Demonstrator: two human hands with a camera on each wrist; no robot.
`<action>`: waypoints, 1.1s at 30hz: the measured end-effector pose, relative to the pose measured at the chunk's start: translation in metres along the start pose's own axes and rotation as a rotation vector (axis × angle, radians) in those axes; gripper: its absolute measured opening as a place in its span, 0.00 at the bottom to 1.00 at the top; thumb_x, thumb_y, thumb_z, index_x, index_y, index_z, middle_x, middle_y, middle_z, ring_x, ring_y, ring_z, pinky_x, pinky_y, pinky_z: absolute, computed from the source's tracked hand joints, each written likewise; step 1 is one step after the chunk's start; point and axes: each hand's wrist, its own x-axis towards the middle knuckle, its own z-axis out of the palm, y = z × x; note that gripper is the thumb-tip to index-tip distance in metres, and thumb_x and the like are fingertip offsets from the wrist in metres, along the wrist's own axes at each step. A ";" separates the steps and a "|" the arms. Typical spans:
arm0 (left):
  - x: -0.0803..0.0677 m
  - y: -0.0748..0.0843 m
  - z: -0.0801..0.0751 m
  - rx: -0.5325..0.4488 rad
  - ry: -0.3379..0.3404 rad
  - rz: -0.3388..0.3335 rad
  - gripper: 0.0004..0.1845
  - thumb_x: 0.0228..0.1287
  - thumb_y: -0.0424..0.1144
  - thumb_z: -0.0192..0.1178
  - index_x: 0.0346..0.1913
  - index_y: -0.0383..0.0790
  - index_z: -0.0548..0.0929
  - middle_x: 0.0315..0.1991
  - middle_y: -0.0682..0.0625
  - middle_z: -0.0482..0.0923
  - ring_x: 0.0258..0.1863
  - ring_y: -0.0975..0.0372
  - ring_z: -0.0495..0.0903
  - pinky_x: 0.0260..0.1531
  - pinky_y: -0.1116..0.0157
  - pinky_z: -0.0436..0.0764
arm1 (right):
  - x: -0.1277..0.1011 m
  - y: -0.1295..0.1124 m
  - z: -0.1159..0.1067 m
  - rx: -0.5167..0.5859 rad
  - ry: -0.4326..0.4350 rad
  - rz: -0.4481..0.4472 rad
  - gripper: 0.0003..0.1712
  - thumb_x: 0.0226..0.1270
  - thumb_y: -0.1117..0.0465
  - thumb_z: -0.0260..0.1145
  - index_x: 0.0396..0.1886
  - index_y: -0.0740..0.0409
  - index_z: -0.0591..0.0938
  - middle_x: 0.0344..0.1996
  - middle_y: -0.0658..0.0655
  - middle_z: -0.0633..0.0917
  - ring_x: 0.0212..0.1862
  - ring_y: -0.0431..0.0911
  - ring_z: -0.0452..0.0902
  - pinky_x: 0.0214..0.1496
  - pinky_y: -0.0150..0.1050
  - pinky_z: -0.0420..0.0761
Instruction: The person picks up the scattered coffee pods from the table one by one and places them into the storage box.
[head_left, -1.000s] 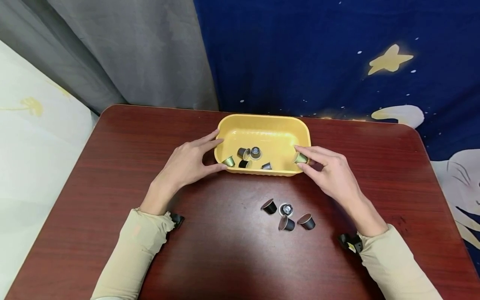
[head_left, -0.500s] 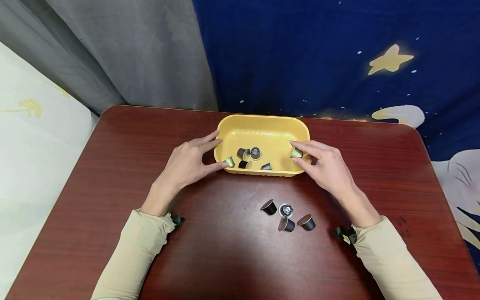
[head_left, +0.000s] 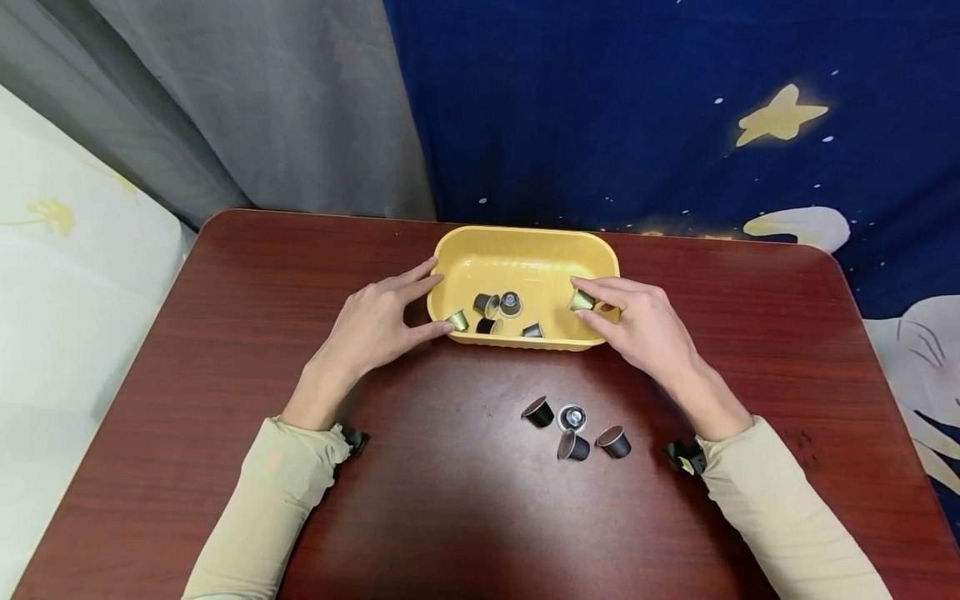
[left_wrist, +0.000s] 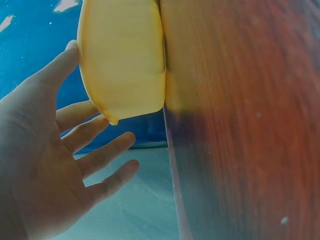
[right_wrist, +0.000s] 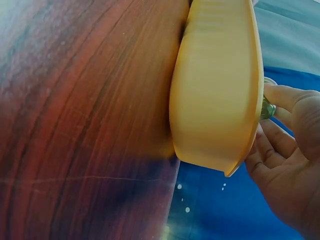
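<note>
Pinching a pale green capsule (head_left: pixel 581 300) between the thumb and fingertips of the right hand (head_left: pixel 645 332), over the right end of a yellow tray (head_left: pixel 525 243) placed by the middle of the far edge of a red-brown wooden table (head_left: pixel 427 467). Closed there only to the capsule's width; seen in the right wrist view just past the tray's rim, partly hidden. Reaching to the opposite end with the left hand (head_left: pixel 373 327), gripping nothing, with long fingers spread wide and nearly straight at the tray's left edge and with the thumb on the rim by its near left corner.

Containing five more capsules: a small green capsule (head_left: pixel 458 321) in the near left corner beside the left thumb, a tipped dark capsule (head_left: pixel 484 304) next to a silver-rimmed capsule (head_left: pixel 511 305), a black capsule (head_left: pixel 487 327) close to the near edge, and a gray capsule (head_left: pixel 532 331) farther right along it. Bearing, between the tray and the table's near edge, a cluster of four dark capsules (head_left: pixel 573 447), with three on their sides and one rim-down. Backed, beyond the table's far edge, by a gray curtain (head_left: pixel 300 100) and a navy curtain (head_left: pixel 570 108) with a star print.
</note>
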 end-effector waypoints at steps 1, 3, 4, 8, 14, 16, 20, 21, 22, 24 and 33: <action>0.000 0.000 0.000 -0.001 -0.002 0.000 0.41 0.56 0.69 0.64 0.69 0.52 0.75 0.74 0.62 0.62 0.60 0.53 0.77 0.46 0.47 0.79 | 0.001 0.000 0.000 -0.002 -0.003 -0.002 0.23 0.60 0.61 0.75 0.56 0.55 0.86 0.48 0.54 0.87 0.47 0.45 0.83 0.44 0.37 0.78; 0.001 0.000 0.000 -0.003 -0.006 -0.002 0.41 0.56 0.68 0.64 0.69 0.51 0.75 0.74 0.62 0.62 0.60 0.53 0.78 0.45 0.48 0.79 | 0.002 0.002 0.001 -0.001 -0.010 0.000 0.23 0.60 0.61 0.75 0.57 0.55 0.86 0.49 0.54 0.87 0.47 0.45 0.83 0.44 0.39 0.79; 0.001 0.000 0.001 -0.003 -0.009 -0.002 0.41 0.56 0.68 0.64 0.69 0.51 0.75 0.74 0.62 0.62 0.59 0.52 0.78 0.45 0.48 0.79 | 0.002 0.002 0.002 -0.001 -0.012 0.001 0.23 0.60 0.61 0.75 0.57 0.55 0.85 0.49 0.54 0.87 0.47 0.45 0.83 0.45 0.39 0.79; 0.002 0.001 0.002 -0.001 -0.023 0.003 0.41 0.57 0.68 0.64 0.70 0.51 0.74 0.74 0.63 0.61 0.59 0.52 0.79 0.44 0.48 0.80 | 0.002 0.005 0.003 0.009 -0.010 -0.002 0.23 0.61 0.62 0.74 0.57 0.55 0.85 0.49 0.53 0.87 0.45 0.44 0.83 0.44 0.39 0.80; 0.000 0.000 0.003 0.009 -0.031 0.002 0.42 0.57 0.69 0.62 0.70 0.51 0.73 0.75 0.63 0.60 0.59 0.52 0.79 0.43 0.48 0.80 | 0.004 0.007 0.006 0.028 -0.005 -0.025 0.22 0.62 0.62 0.73 0.57 0.55 0.85 0.47 0.52 0.87 0.41 0.42 0.83 0.40 0.40 0.81; 0.000 0.000 0.003 0.010 -0.029 0.001 0.42 0.57 0.69 0.62 0.71 0.51 0.73 0.75 0.63 0.60 0.59 0.52 0.79 0.44 0.48 0.80 | 0.006 0.007 0.007 0.029 -0.006 -0.028 0.21 0.62 0.62 0.73 0.57 0.53 0.86 0.47 0.51 0.87 0.41 0.42 0.83 0.39 0.40 0.80; -0.001 -0.001 0.002 0.006 -0.029 0.002 0.42 0.58 0.69 0.62 0.71 0.50 0.73 0.75 0.63 0.60 0.60 0.52 0.78 0.45 0.48 0.80 | 0.008 0.007 0.009 0.033 -0.008 -0.038 0.21 0.63 0.61 0.73 0.57 0.50 0.86 0.47 0.50 0.87 0.42 0.40 0.82 0.37 0.39 0.79; -0.001 -0.001 0.002 0.006 -0.029 0.002 0.42 0.58 0.69 0.62 0.71 0.50 0.73 0.75 0.63 0.59 0.60 0.52 0.78 0.46 0.48 0.80 | 0.009 0.008 0.009 0.034 -0.007 -0.040 0.20 0.63 0.61 0.73 0.56 0.50 0.86 0.47 0.49 0.87 0.42 0.39 0.82 0.37 0.39 0.79; -0.001 -0.001 0.002 0.005 -0.029 0.002 0.42 0.58 0.70 0.61 0.71 0.50 0.73 0.75 0.63 0.59 0.59 0.52 0.78 0.46 0.48 0.79 | 0.009 0.008 0.009 0.034 -0.007 -0.043 0.20 0.63 0.61 0.73 0.56 0.50 0.86 0.47 0.49 0.87 0.42 0.39 0.82 0.37 0.38 0.79; -0.001 -0.001 0.001 0.006 -0.028 0.000 0.42 0.58 0.70 0.60 0.71 0.51 0.73 0.75 0.63 0.59 0.59 0.52 0.78 0.46 0.48 0.79 | 0.011 0.008 0.010 0.037 -0.007 -0.048 0.20 0.63 0.61 0.73 0.56 0.50 0.86 0.48 0.50 0.87 0.42 0.39 0.82 0.37 0.39 0.79; -0.001 0.000 0.001 0.000 -0.025 0.008 0.43 0.58 0.72 0.58 0.71 0.50 0.73 0.75 0.62 0.60 0.59 0.52 0.78 0.45 0.48 0.79 | 0.017 0.007 0.016 0.029 -0.036 -0.076 0.20 0.63 0.62 0.73 0.56 0.52 0.86 0.47 0.52 0.88 0.41 0.42 0.84 0.36 0.39 0.81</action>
